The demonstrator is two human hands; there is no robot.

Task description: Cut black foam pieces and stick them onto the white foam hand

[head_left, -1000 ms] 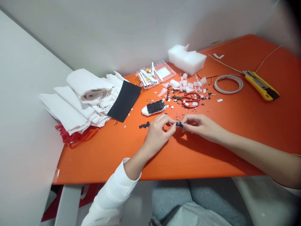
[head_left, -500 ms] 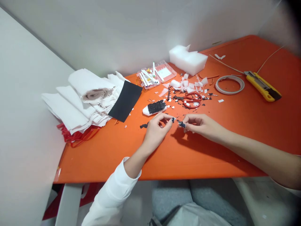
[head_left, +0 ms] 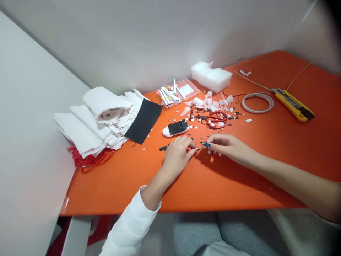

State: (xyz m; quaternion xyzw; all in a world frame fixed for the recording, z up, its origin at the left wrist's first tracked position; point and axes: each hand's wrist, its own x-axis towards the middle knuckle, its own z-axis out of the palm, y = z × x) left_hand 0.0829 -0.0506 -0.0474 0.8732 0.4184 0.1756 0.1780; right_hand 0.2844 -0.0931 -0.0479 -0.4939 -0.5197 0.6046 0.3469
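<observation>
The right hand [head_left: 229,146] pinches a small dark piece [head_left: 206,144] between thumb and forefinger, just above the counter [head_left: 239,188]; the left hand [head_left: 177,155] has its thumb and forefinger nearly together just beside it, and whether a scrap sits between those tips is too small to tell. The likeliest trouble is a slip: so little of the piece shows past the fingertips that a loose pinch could drop it among the look-alike black scraps [head_left: 192,138] nearby. Squeezing too hard might crease or tear it, if it is paper. The left hand lies close to the black-covered foam block [head_left: 176,128], so a careless knuckle could nudge that or scuff its covering. Reaching forward blindly would risk meeting the red-handled scissors [head_left: 225,120], while the yellow utility knife [head_left: 294,105] sits well apart, to the right.
</observation>
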